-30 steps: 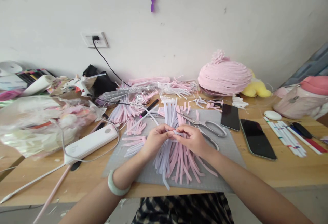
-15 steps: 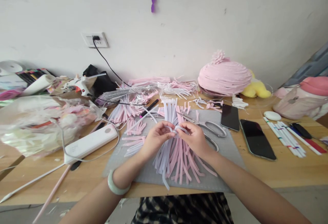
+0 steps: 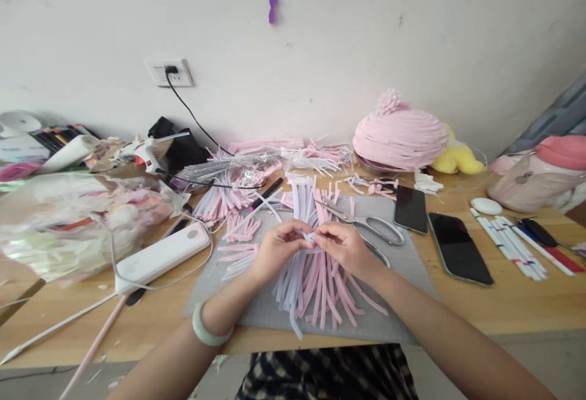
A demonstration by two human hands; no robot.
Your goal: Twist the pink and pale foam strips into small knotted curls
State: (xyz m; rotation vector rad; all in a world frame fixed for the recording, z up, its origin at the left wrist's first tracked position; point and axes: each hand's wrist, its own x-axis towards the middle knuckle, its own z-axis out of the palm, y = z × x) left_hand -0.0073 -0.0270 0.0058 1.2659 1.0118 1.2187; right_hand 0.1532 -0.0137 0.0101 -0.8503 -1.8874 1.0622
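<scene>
Between my fingertips is a short pale lavender fuzzy stem (image 3: 309, 238), bent or twisted; its exact shape is partly covered by my fingers. My left hand (image 3: 282, 247), with a pale green bangle on the wrist, pinches it from the left. My right hand (image 3: 344, 246) is closed on it from the right. Under both hands lie long lavender stems (image 3: 289, 290) and a fan of pink stems (image 3: 325, 296) on a grey mat (image 3: 398, 290). Silver scissors (image 3: 379, 229) lie just beyond my right hand, partly over the pink stems.
Left are a white power bank (image 3: 162, 256) with a cable, a plastic bag (image 3: 86, 223) and a glue gun (image 3: 146, 154). Right are two phones (image 3: 459, 247), markers (image 3: 510, 247) and a pink-lidded bottle (image 3: 540, 174). A pink fuzzy dome (image 3: 400, 137) stands behind.
My fingertips have shifted slightly, and my right fingers now lie lower and flatter over the lavender stem. The stem's raised loop between my hands has flattened.
</scene>
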